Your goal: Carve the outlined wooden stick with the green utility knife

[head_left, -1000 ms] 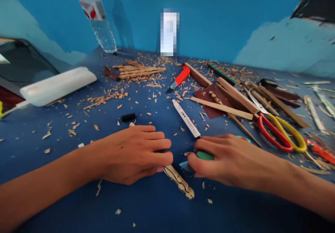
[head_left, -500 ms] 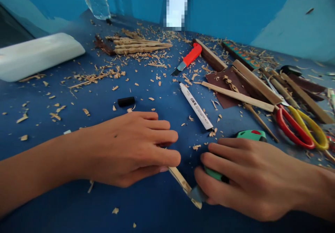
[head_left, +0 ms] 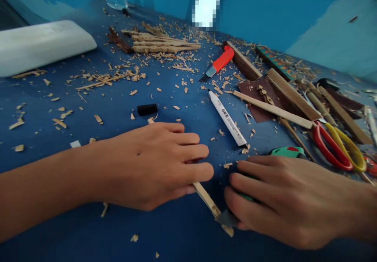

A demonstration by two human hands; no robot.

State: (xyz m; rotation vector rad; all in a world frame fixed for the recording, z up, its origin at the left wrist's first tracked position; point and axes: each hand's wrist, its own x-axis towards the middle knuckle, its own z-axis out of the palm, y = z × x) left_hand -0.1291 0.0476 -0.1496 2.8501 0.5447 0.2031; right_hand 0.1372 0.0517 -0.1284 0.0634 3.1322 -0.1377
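Note:
My left hand (head_left: 165, 163) is closed over a thin pale wooden stick (head_left: 207, 200), pressing it low over the blue table. The stick slants down to the right, and its far part is hidden under my palm. In my right hand (head_left: 273, 195) is a green-handled utility knife (head_left: 288, 152), fingers wrapped round it. The knife's grey blade (head_left: 227, 218) lies across the stick near its lower end. Behind my hands rest an uncapped white marker (head_left: 228, 120) and its black cap (head_left: 147, 109).
A red-handled knife (head_left: 218, 63) lies farther back, beside a bundle of carved sticks (head_left: 165, 44). Scissors (head_left: 332, 148) with red and yellow handles, wood strips (head_left: 291, 93) and brown sandpaper (head_left: 259, 107) crowd the right. A white rounded object (head_left: 47, 46) sits at left. Shavings are scattered about.
The whole view has shifted slightly, so most things sit a little farther right. The blade has moved slightly up along the stick from its tip; both hands keep their hold.

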